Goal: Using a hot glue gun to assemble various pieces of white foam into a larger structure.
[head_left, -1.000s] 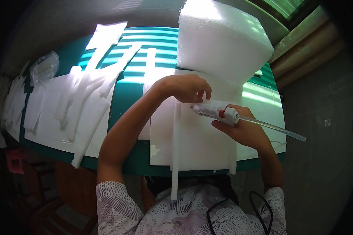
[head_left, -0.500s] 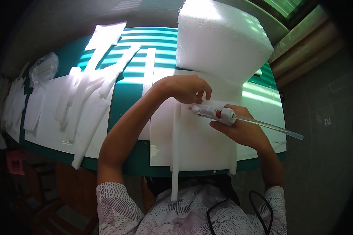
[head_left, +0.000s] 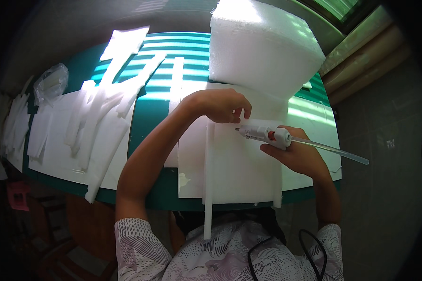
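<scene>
My right hand (head_left: 295, 152) is wrapped round a white hot glue gun (head_left: 260, 133), with a clear glue stick (head_left: 333, 151) jutting from its back. The gun's nozzle points left, just above a white foam sheet (head_left: 248, 173). Over the far part of a long, narrow foam strip (head_left: 208, 178), my left hand (head_left: 222, 106) is bent down with its fingers curled. The strip runs under this hand, and its near end sticks out past the table edge. Part of the left fingers' grip is hidden by the hand itself.
A large white foam block (head_left: 262, 51) stands at the far right of the green table (head_left: 162, 192). Several loose foam strips (head_left: 96, 122) lie in a pile at the left, beside a clear plastic bag (head_left: 51, 83). A pink stool (head_left: 18, 195) stands below, left.
My right hand has drawn the glue gun a little to the right, away from the strip and my left hand. The left hand has stayed nearly in place.
</scene>
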The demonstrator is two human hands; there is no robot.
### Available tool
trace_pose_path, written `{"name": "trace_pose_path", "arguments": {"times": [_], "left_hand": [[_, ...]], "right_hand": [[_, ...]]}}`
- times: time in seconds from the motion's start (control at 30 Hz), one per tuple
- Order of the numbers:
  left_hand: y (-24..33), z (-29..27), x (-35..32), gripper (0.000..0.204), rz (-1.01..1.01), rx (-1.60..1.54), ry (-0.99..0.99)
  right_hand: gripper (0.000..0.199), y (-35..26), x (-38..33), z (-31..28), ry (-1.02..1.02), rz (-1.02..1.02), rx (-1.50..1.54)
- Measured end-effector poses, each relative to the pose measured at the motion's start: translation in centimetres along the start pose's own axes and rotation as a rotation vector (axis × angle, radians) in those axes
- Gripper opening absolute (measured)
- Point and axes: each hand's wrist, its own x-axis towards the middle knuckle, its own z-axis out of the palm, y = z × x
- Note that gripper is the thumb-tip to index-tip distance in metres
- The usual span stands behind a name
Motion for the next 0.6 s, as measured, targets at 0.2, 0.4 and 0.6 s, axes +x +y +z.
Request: {"name": "trace_pose_path", "arguments": {"times": [0.2, 0.4, 0.6], "left_hand": [[0.08, 0.03, 0.13, 0.021, -0.007, -0.005, -0.002], [0.14, 0.07, 0.19, 0.020, -0.012, 0.000, -0.011], [0.26, -0.05, -0.05, 0.021, -0.017, -0.001, -0.016]], "right_hand": [[0.026, 0.45, -0.08, 0.05, 0.016, -0.018, -0.006], [0.029, -0.42, 0.36, 0.14, -0.037, -0.014, 0.028], [0.030, 0.26, 0.50, 0.33, -0.012, -0.033, 0.029]]}}
